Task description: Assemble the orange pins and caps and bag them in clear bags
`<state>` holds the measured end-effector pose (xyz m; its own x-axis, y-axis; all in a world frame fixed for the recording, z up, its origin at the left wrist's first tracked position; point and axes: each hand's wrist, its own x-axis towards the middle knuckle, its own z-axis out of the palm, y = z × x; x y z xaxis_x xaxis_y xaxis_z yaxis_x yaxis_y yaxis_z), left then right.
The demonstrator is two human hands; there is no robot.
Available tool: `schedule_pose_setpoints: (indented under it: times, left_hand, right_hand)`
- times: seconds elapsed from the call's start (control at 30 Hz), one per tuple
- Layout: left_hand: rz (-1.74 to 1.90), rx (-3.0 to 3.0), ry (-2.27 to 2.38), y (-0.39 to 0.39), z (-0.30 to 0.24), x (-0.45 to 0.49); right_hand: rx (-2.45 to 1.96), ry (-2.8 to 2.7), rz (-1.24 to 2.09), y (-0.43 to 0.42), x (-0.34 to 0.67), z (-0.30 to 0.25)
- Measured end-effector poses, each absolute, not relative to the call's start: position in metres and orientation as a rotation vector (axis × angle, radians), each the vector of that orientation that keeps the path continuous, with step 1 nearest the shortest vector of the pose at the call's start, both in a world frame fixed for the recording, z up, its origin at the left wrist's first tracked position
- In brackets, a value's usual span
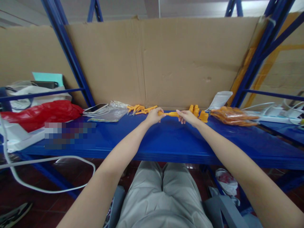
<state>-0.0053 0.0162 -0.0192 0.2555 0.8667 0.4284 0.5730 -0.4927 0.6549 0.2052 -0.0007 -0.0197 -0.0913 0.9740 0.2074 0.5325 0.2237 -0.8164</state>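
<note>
Both hands meet over the back part of the blue shelf. Between them stretches a slim orange piece, perhaps plastic, its exact kind too small to make out. My left hand pinches its left end, and my right hand grips the right end; both are closed. Just left of my left hand lies a pile of orange branching pieces, some with what look like small metal chains. Beside my right hand stand several orange chunky pieces, close to the cardboard.
A tall cardboard sheet backs the shelf between blue posts. To the right lies a clear bag of orange pieces near a white power strip. Leftward are clear plastic bags, a phone, a red bag and a looping white cable.
</note>
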Motion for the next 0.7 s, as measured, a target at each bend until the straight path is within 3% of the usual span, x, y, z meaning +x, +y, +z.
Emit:
schedule_pose_setpoints:
  times: [0.7]
  left_hand:
    - [1.088, 2.301, 1.317, 0.0197, -0.0218, -0.0070]
  right_hand:
    - [-1.440, -1.702, 0.826, -0.0036, 0.2064, -0.0198]
